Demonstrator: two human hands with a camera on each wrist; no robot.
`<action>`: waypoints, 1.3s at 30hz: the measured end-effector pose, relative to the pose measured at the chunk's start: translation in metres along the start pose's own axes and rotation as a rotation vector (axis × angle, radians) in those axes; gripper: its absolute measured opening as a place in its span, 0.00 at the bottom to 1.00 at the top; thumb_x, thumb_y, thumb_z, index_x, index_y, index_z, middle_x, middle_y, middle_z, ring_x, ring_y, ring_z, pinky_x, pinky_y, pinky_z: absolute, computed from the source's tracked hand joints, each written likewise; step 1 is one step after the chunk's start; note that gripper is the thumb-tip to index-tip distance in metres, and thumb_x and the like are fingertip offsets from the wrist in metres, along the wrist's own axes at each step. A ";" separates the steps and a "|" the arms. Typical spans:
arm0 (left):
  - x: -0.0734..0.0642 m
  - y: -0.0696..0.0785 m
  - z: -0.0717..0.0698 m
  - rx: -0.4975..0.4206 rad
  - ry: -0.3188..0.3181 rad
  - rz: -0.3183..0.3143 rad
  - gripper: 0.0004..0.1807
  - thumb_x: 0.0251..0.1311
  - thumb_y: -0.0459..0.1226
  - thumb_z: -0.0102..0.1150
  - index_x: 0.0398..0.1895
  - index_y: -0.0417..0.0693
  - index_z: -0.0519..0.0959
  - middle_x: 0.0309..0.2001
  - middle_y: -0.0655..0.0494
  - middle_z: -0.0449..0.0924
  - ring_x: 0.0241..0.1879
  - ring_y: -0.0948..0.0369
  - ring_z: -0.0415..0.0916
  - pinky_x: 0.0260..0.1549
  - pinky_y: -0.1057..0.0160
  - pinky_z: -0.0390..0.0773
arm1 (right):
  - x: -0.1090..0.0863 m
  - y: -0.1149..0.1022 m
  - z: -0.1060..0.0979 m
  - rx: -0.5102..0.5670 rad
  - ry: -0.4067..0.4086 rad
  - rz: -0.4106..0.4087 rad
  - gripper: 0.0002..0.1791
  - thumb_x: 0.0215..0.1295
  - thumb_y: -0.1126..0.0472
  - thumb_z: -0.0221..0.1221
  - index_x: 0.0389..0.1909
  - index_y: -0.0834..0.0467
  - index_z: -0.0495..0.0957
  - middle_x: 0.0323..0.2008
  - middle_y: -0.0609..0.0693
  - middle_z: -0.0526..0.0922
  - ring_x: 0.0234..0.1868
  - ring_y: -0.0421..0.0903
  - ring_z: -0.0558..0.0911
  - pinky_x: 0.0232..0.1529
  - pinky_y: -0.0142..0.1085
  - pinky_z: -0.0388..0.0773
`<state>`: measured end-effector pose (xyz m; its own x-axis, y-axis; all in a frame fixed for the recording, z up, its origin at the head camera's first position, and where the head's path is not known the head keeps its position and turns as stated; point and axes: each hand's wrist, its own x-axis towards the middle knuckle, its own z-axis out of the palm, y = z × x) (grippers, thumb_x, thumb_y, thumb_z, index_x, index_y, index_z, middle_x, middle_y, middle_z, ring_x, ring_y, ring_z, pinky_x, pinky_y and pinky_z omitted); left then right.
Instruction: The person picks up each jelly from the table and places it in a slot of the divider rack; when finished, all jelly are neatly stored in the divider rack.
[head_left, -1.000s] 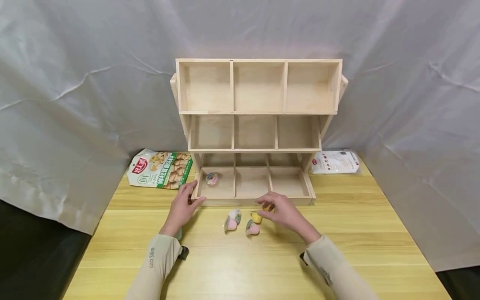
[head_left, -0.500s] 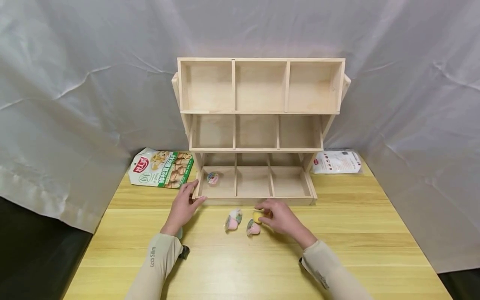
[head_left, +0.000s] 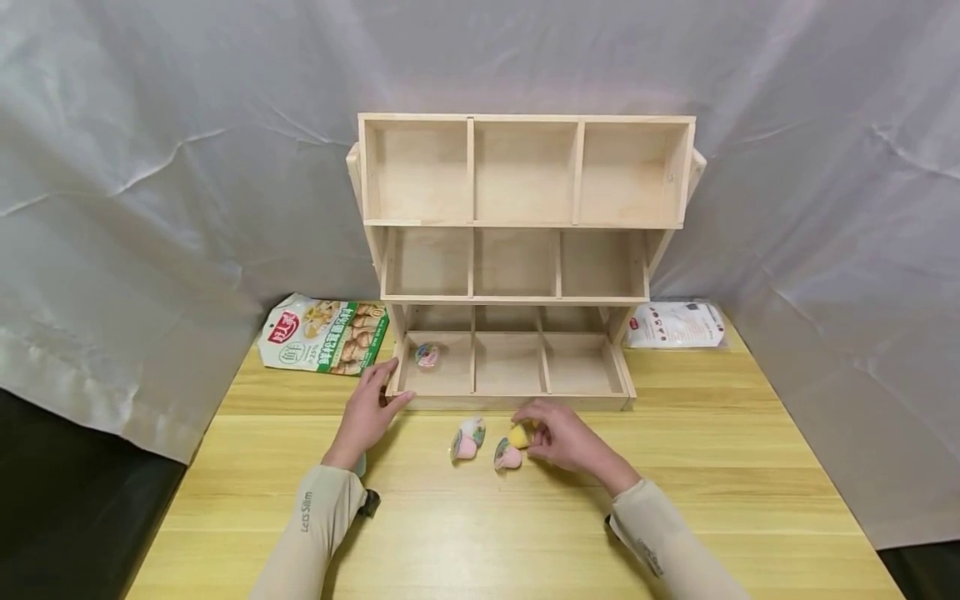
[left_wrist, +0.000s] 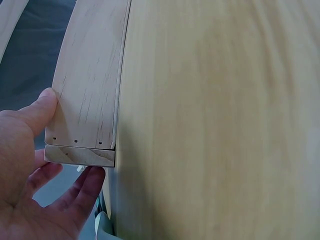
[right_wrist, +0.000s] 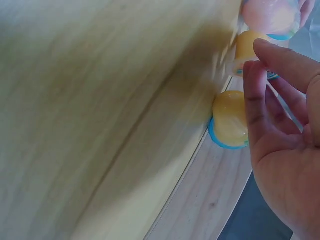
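At the front left corner of the wooden rack [head_left: 510, 402], my left hand [head_left: 367, 421] holds the bottom tray, its digits on two sides of the corner in the left wrist view. My right hand [head_left: 566, 437] pinches a yellow jelly cup [head_left: 518, 436] at the table, thumb and index fingertips right at it. A second yellow jelly cup [right_wrist: 230, 120] sits by the thumb in the right wrist view, mostly hidden by the hand in the head view. Beside them lie a pink jelly cup [head_left: 507, 455], another pink one [head_left: 464, 447] and a whitish one [head_left: 473, 429].
In the rack's bottom left compartment lies one jelly cup [head_left: 427, 356]. A printed food pouch [head_left: 322, 335] lies left of the rack, and a white pouch [head_left: 675, 325] right of it. Grey cloth [head_left: 187, 208] hangs round the back and sides of the wooden table [head_left: 480, 533].
My right hand has come down and its thumb and index finger have closed in on the yellow jelly cup. The left hand stays at the rack's corner. The view has shifted slightly.
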<state>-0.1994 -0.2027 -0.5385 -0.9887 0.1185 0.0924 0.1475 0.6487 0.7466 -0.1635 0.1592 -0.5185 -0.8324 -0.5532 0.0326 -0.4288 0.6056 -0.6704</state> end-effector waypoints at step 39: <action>0.000 -0.001 0.000 0.005 0.007 0.015 0.41 0.71 0.51 0.63 0.82 0.51 0.59 0.72 0.47 0.64 0.55 0.48 0.77 0.55 0.44 0.79 | -0.001 -0.017 -0.036 -0.034 0.159 -0.062 0.27 0.54 0.64 0.77 0.56 0.59 0.84 0.47 0.52 0.87 0.46 0.56 0.87 0.50 0.50 0.85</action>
<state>-0.1993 -0.2035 -0.5392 -0.9865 0.1232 0.1078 0.1624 0.6510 0.7415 -0.1676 0.1701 -0.4804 -0.8480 -0.4942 0.1915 -0.4901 0.5937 -0.6382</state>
